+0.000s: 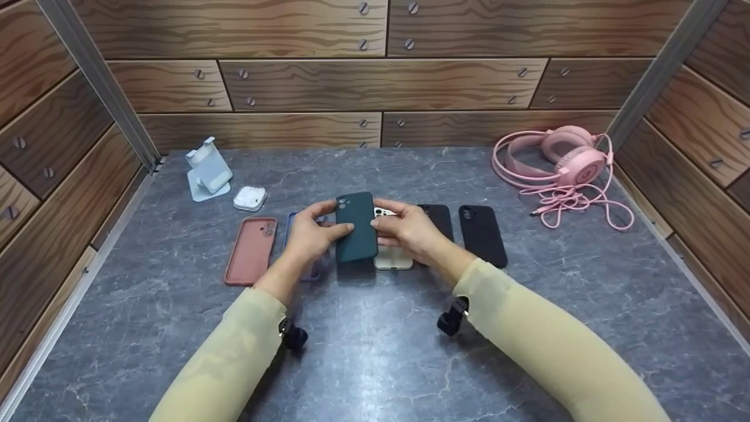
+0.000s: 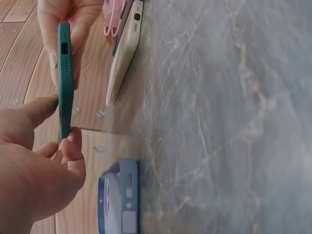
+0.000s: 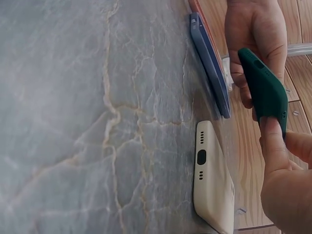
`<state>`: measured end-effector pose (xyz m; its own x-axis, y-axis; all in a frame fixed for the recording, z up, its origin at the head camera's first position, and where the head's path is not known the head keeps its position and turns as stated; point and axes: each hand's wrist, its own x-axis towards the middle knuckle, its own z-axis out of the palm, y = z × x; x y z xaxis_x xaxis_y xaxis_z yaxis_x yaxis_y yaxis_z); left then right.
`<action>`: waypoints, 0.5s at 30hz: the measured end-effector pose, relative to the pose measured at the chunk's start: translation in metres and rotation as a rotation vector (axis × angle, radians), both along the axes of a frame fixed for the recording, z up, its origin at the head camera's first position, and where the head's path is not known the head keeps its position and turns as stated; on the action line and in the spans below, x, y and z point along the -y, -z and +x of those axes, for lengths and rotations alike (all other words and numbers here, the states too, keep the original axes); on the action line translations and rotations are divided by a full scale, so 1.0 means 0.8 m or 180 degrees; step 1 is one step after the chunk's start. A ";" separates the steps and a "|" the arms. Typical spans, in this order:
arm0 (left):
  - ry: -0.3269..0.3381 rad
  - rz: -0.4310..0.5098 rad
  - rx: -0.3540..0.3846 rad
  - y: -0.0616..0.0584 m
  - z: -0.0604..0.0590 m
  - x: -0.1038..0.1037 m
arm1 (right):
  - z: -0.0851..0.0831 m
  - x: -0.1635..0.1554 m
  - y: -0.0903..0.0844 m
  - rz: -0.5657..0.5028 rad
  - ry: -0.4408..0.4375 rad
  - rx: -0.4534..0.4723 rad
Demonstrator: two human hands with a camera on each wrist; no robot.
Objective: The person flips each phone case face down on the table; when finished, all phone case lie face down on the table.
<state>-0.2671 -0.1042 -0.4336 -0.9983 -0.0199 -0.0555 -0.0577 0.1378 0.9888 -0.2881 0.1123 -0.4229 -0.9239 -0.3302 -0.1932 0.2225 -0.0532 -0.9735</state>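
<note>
A dark green phone case [image 1: 357, 234] is held up off the table between both hands, its back with the camera cutout facing the head camera. My left hand [image 1: 312, 234] pinches its left edge, thumb across the back. On the opposite edge, my right hand [image 1: 413, 231] grips it between thumb and fingers. The left wrist view shows the bottom rim of the green case [image 2: 65, 63] with its port cutout. Beneath the right hand lies a cream phone case [image 1: 394, 258], partly hidden. A blue phone case [image 3: 209, 63] lies under the left hand, mostly covered in the head view.
A pink phone case [image 1: 251, 252] lies at the left of the row; two black cases [image 1: 483, 234] lie at the right. Farther back are a light blue stand [image 1: 210, 170], a white earphone case [image 1: 250, 198] and pink headphones [image 1: 577, 161] with a coiled cable.
</note>
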 end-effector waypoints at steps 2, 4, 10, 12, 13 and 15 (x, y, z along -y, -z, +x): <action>0.0006 -0.0045 0.0001 -0.001 0.000 0.002 | 0.000 0.001 0.000 0.0101 -0.0019 -0.0040; 0.0021 -0.0077 -0.0007 -0.002 0.001 0.003 | 0.000 0.002 -0.001 0.0220 -0.0035 -0.0075; 0.0018 -0.0138 -0.0045 -0.002 0.000 0.008 | 0.000 0.003 -0.001 0.0414 -0.0138 -0.0169; 0.0012 -0.0149 -0.0057 -0.002 0.000 0.009 | -0.001 0.003 0.000 0.0505 -0.0173 -0.0235; 0.0010 -0.0157 -0.0063 -0.002 0.000 0.009 | -0.001 0.003 0.000 0.0565 -0.0180 -0.0273; 0.0011 -0.0173 -0.0076 -0.003 0.001 0.009 | -0.002 0.003 0.001 0.0710 -0.0185 -0.0362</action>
<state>-0.2661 -0.1113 -0.4314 -0.9994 -0.0187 -0.0307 -0.0338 0.1915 0.9809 -0.2895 0.1101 -0.4236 -0.9246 -0.3444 -0.1630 0.1072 0.1753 -0.9787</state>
